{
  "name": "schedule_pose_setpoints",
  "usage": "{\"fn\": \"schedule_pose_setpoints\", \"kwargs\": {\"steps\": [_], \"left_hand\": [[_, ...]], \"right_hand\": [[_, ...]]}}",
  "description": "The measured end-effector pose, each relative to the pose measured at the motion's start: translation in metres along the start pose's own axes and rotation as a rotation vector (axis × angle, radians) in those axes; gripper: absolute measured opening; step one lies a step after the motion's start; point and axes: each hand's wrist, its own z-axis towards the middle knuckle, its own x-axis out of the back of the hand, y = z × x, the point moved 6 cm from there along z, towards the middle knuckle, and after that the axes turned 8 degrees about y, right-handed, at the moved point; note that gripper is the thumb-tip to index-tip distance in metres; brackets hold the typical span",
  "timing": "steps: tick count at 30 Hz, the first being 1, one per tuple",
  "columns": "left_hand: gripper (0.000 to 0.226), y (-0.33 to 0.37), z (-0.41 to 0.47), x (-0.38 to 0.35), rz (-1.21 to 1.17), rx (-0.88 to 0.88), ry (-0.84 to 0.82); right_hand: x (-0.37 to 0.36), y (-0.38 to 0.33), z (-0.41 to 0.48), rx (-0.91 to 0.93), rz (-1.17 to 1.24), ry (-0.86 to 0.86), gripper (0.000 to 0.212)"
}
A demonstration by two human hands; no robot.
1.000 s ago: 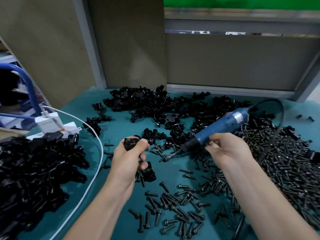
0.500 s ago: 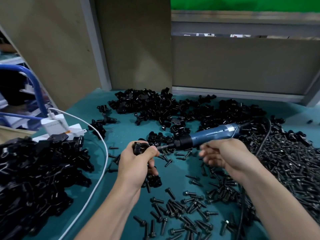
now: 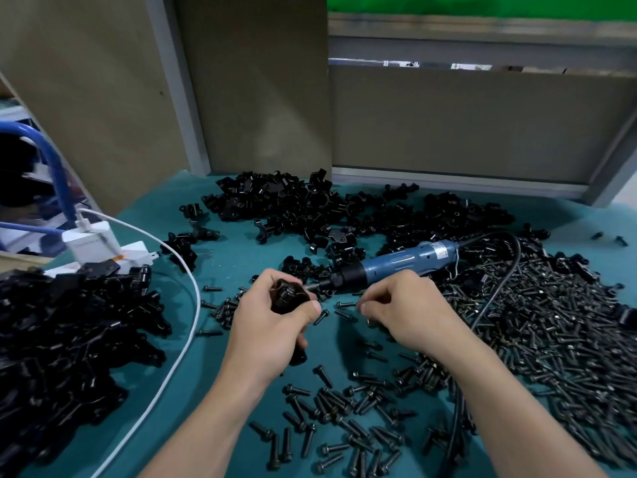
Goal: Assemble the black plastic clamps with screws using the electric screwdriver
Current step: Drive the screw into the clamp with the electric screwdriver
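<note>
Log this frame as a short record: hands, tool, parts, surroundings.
Left hand: grips a black clamp
Right hand: holds the electric screwdriver, grip partly hidden
Bit: tip at the clamp
Screws: loose, near and to the right on the teal table
Clamp piles: rear centre and far left
Other: white charger with white cable, left side

The teal-covered worktable (image 3: 227, 260) bears loose black plastic clamps (image 3: 310, 208) beyond the left hand (image 3: 272, 326), dark metal screws (image 3: 558, 326) right of the right hand (image 3: 410, 312), and a white cable (image 3: 188, 305) left.
</note>
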Motion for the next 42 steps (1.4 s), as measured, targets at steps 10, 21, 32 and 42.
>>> {"fn": "schedule_pose_setpoints", "kwargs": {"steps": [10,21,32,42], "left_hand": [[0.018,0.008,-0.004,-0.017,-0.241,0.058,-0.232],[0.036,0.023,-0.005,-0.015,-0.349,0.013,-0.301],[0.021,0.025,-0.011,-0.018,-0.262,-0.055,-0.323],[0.017,0.024,-0.011,-0.017,-0.302,-0.032,-0.212]], "right_hand": [[0.02,-0.027,-0.01,0.117,0.444,0.086,0.014],[0.015,-0.037,-0.017,0.143,0.67,0.096,0.015],[0.018,-0.044,-0.024,0.175,0.401,0.24,0.018],[0.009,-0.036,-0.02,0.141,0.414,0.262,0.021]]}}
